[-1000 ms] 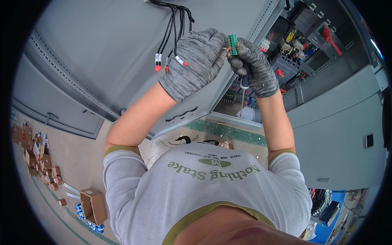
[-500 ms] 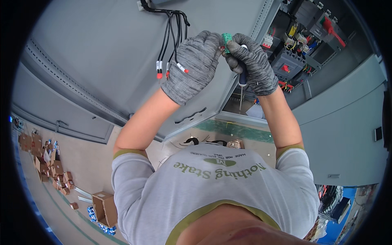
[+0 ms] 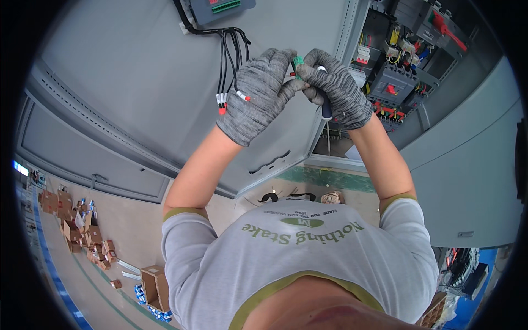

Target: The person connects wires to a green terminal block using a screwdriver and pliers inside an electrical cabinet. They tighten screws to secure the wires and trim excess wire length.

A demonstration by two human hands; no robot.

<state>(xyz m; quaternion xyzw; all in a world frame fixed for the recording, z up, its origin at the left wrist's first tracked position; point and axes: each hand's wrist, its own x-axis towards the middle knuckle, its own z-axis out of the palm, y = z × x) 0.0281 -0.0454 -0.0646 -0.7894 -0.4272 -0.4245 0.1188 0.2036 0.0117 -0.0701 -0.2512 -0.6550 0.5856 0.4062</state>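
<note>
Both my hands wear grey knit gloves and meet in front of the grey cabinet door. My left hand (image 3: pixel 257 93) is closed, pinching a wire with a red end (image 3: pixel 293 74) at a small green terminal plug (image 3: pixel 298 61). My right hand (image 3: pixel 340 91) grips that plug between thumb and fingertips. Tucked in the same palm is a screwdriver (image 3: pixel 327 113), its dark handle held and its shaft pointing down. Fingers cover much of the plug. Several black wires (image 3: pixel 224 66) with white sleeves and red tips hang beside and behind my left hand.
A grey meter unit (image 3: pixel 223 10) with a green terminal strip is mounted on the door (image 3: pixel 137 71). To the right, the open cabinet holds breakers (image 3: pixel 391 85) and wiring. Cardboard boxes (image 3: pixel 155 289) lie on the floor at left.
The view has shifted, bringing the meter unit into sight at the top. My hands stay together, with the plug a little lower and more covered by fingers; my left thumb now reaches toward the right fingers.
</note>
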